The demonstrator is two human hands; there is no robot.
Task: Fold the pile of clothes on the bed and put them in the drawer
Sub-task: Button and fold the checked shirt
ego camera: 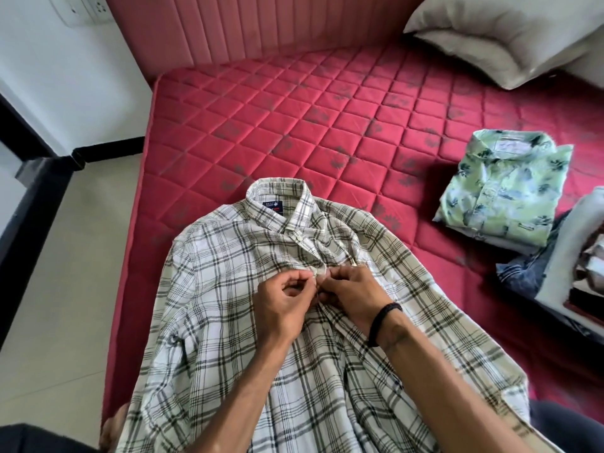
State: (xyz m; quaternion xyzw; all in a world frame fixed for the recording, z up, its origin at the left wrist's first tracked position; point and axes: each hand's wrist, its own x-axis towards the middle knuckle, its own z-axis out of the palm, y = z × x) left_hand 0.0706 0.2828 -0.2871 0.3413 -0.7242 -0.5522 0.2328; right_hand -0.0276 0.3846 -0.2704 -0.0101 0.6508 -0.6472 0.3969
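**Red quilted bed and what lies on it**

The bed (pixel 327 103) is a bare red mattress stitched in diamonds with faded dark motifs, running from the near edge to a padded red headboard (pixel 228 24) at the far side. A plaid shirt (pixel 228 322) lies spread face up across the near part, collar pointing far, its lower end hanging over the near edge. A folded green shirt (pixel 503 188) sits to the right, well apart from the plaid one. Just beside it, nearer and at the right edge, lies a heap of clothes (pixel 555 266) with denim showing. A grey pillow (pixel 510 31) rests in the far right corner.
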